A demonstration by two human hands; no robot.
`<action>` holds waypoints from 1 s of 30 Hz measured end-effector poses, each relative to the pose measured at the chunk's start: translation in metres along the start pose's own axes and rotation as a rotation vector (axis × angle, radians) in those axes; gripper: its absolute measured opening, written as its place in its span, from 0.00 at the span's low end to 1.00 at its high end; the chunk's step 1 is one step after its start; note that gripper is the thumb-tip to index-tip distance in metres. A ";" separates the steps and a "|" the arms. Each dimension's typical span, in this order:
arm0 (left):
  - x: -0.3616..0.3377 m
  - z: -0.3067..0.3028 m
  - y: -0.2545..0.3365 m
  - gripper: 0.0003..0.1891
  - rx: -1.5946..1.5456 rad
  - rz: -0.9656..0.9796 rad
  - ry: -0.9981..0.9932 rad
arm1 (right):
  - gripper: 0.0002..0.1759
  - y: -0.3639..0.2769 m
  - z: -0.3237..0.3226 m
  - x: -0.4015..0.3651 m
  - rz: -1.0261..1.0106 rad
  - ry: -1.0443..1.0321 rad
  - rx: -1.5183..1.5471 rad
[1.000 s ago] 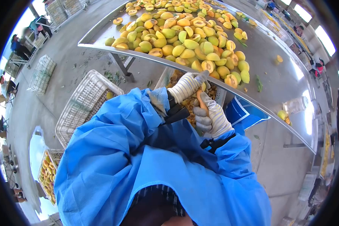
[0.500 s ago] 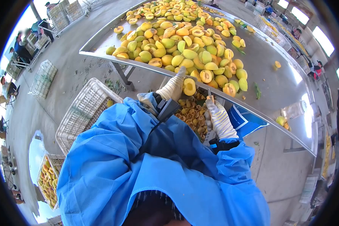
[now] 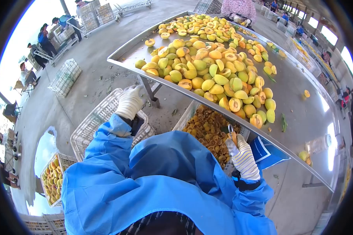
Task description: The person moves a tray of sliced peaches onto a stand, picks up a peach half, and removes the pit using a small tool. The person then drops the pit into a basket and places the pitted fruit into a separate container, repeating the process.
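Observation:
My right hand point(image 3: 244, 156), in a striped glove, is closed around a pitting tool point(image 3: 233, 136) with an orange-brown handle and a looped metal tip. It is just below the table edge, over a crate point(image 3: 183, 117) of brown-orange fruit scraps point(image 3: 208, 129). My left hand point(image 3: 130, 102), also gloved, reaches out over the rim of a white plastic crate point(image 3: 91, 124) on the floor. Its back faces me, its fingers are partly hidden, and no fruit shows in it. Halved yellow peaches point(image 3: 208, 64) are heaped on the metal table point(image 3: 298, 113).
A blue container point(image 3: 267, 152) stands under the table, right of my right hand. At lower left is a crate of peach halves point(image 3: 53, 178). Another crate point(image 3: 65, 78) sits on the floor farther off. People point(image 3: 47, 41) with carts are at far left; a person point(image 3: 239, 11) is behind the table.
My left hand has moved left and away from the table edge, from beside a peach half to over the white crate. My right hand still holds the tool. The view has shifted.

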State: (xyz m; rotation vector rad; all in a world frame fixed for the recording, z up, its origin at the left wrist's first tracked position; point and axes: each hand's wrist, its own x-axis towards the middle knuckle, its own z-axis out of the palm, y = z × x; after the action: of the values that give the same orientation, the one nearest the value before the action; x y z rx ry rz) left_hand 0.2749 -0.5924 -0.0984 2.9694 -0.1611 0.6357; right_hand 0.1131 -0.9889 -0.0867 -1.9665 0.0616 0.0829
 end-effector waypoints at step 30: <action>0.016 -0.005 0.211 0.39 -2.136 -0.320 -0.737 | 0.20 0.003 0.017 0.007 -0.323 0.193 0.069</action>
State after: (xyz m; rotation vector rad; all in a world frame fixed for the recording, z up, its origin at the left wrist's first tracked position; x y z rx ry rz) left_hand 0.2613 -0.8020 -0.0716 0.9051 -0.1888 -0.5260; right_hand 0.1191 -0.9745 -0.0966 -1.8869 -0.1261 -0.3166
